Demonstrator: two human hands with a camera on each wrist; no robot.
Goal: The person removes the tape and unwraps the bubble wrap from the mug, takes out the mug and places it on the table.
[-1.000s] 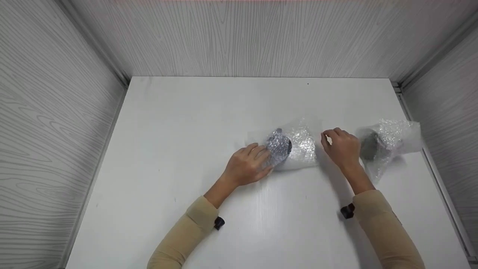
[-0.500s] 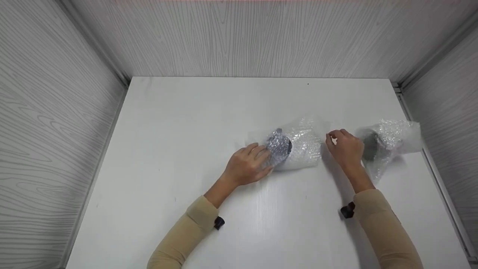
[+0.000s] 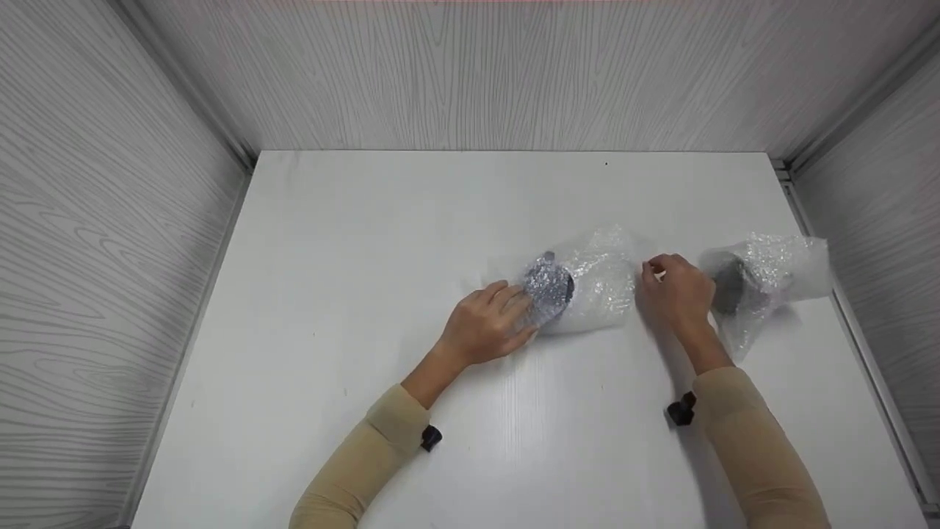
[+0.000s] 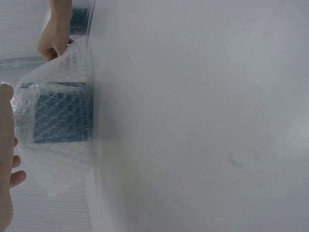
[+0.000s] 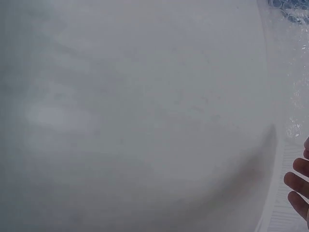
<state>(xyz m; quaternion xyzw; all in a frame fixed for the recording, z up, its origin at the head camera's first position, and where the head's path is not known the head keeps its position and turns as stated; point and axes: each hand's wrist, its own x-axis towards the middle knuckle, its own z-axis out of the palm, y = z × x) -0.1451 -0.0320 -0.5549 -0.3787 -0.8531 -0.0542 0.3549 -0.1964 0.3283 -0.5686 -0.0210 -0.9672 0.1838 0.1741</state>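
A blue cup-like object (image 3: pixel 547 289) lies on its side inside a clear bubble wrap bag (image 3: pixel 604 290), its dark open end facing right. My left hand (image 3: pixel 483 325) holds it through the wrap at its left end, with the thumb on the near side. At the bag's right end, my right hand (image 3: pixel 679 292) pinches the loose edge between thumb and fingers. The left wrist view shows that edge lifted, and the blue side (image 4: pixel 63 116) showing through the bubbles. Only some fingertips (image 5: pixel 295 181) appear in the right wrist view.
A second bubble wrap bag (image 3: pixel 775 268) with a dark greyish-green round object (image 3: pixel 728 285) inside lies right of my right hand, near the right edge of the white table (image 3: pixel 367 220). Grey wood-grain panels (image 3: pixel 470 73) stand at the back and both sides.
My right hand has moved slightly right, drawing the bag's loose end outward so it spreads wider. My left hand and the blue object have stayed in place.
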